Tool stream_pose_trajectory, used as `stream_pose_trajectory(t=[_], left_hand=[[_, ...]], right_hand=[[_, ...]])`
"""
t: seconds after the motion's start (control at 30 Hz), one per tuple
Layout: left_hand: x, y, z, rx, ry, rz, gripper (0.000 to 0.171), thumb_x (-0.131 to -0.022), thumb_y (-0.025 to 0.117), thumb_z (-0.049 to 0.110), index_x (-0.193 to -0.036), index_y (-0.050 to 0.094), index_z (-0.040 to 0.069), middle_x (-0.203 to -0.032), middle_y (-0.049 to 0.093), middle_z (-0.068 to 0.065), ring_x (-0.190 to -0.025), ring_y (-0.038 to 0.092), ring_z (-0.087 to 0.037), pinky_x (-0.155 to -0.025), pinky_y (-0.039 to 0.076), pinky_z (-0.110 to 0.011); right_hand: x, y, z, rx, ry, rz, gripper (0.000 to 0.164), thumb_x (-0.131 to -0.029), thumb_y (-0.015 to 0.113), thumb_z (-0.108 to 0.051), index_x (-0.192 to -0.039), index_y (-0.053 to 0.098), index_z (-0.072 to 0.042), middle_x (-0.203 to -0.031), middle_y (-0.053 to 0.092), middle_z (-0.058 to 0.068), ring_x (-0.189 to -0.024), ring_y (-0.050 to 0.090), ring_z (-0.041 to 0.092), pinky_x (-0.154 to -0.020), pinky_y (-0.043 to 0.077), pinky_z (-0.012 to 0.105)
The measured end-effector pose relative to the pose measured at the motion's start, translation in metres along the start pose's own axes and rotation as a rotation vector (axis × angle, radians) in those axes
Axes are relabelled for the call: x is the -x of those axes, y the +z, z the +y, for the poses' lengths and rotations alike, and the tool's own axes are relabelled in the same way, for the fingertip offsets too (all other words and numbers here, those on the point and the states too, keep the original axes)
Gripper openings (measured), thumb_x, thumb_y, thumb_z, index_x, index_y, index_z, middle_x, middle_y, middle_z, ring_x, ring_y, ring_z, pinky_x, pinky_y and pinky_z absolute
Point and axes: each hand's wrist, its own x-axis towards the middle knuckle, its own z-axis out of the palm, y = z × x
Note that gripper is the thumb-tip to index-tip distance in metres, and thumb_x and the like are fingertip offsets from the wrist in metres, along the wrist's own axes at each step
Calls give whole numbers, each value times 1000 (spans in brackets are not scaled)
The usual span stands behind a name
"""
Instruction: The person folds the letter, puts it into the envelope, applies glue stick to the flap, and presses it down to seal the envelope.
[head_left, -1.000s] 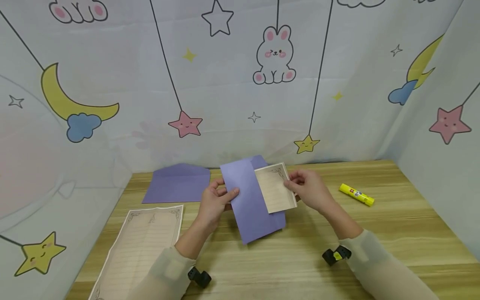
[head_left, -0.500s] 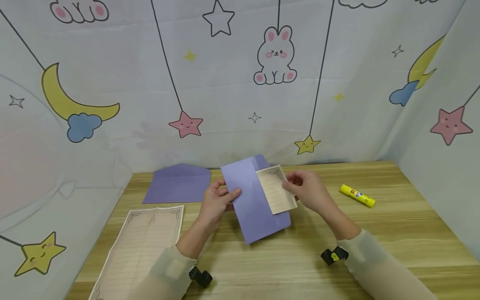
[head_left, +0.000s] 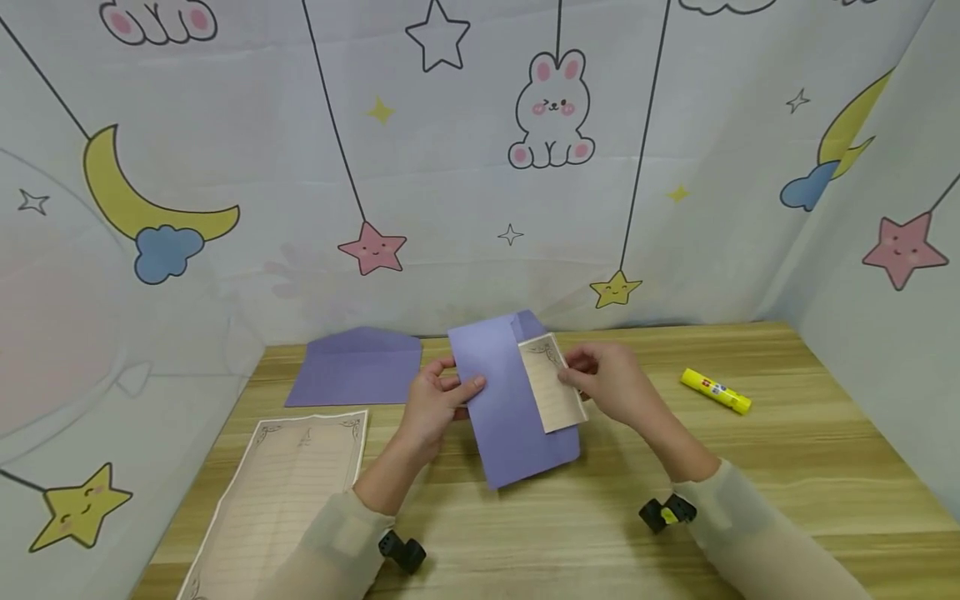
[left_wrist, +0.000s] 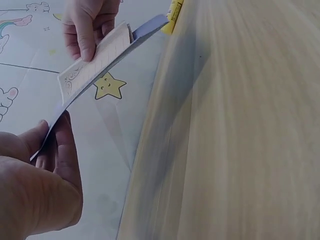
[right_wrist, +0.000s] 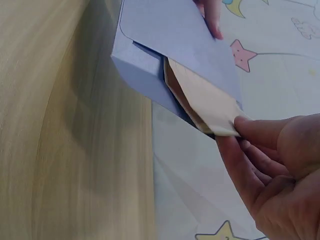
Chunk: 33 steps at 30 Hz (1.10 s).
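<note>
A purple envelope [head_left: 502,417] is held tilted above the table, its flap side facing right. My left hand [head_left: 433,404] pinches its left edge, thumb on the front and fingers behind. Folded cream letter paper [head_left: 551,387] with a scroll-pattern corner sits partly inside the envelope's opening. My right hand [head_left: 611,379] pinches the paper's outer edge between thumb and fingers. The right wrist view shows the folded layers of the letter paper [right_wrist: 200,100] slotted between the envelope's body and its flap [right_wrist: 145,75].
Another purple envelope [head_left: 356,367] lies at the back left of the wooden table [head_left: 525,542]. In front of it is a lined, bordered sheet of letter paper [head_left: 292,483]. A yellow glue stick [head_left: 715,392] lies at the right. A patterned cloth [head_left: 465,167] hangs behind.
The folded letter paper has slid left, deeper into the envelope, so less of it shows. My right hand has moved slightly left with it, and the envelope has shifted a little right.
</note>
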Motion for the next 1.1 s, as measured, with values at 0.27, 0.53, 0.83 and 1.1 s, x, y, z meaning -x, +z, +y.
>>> stream_pose_trajectory(t=[0.27,0.53,0.83,1.1], left_hand=[[-3,-1,0,49,-65,-76,38,-99,73,-2,-133,58,2,-96,79,-9,-77,76,-18,-69,63,-33],[-5,0,2,55,-85,-98,46,-102,71,2,-145,55,-1,-101,79,-8,-87,76,-17,-75,62,-31],[-2,-2,6,124,-109,-178,56,-102,63,-7,-154,45,-2,-107,75,-7,-87,74,-15,-74,62,-29],[1,-1,6,120,-119,-195,55,-104,60,-7,-155,42,0,-99,69,0,-81,70,-12,-72,61,-27]], right_hand=[[-4,-4,11,-303,186,-100,25,-97,80,-11,-114,71,4,-97,76,13,-82,73,24,-74,65,48],[-8,-4,17,-373,255,-82,29,-98,78,-12,-118,68,7,-100,75,14,-82,72,22,-71,64,38],[-5,-9,20,-377,261,-62,30,-104,72,-13,-125,66,6,-111,72,19,-93,72,25,-77,65,39],[-1,-6,10,-326,243,-83,29,-106,66,-10,-132,66,5,-118,71,20,-97,71,26,-79,64,38]])
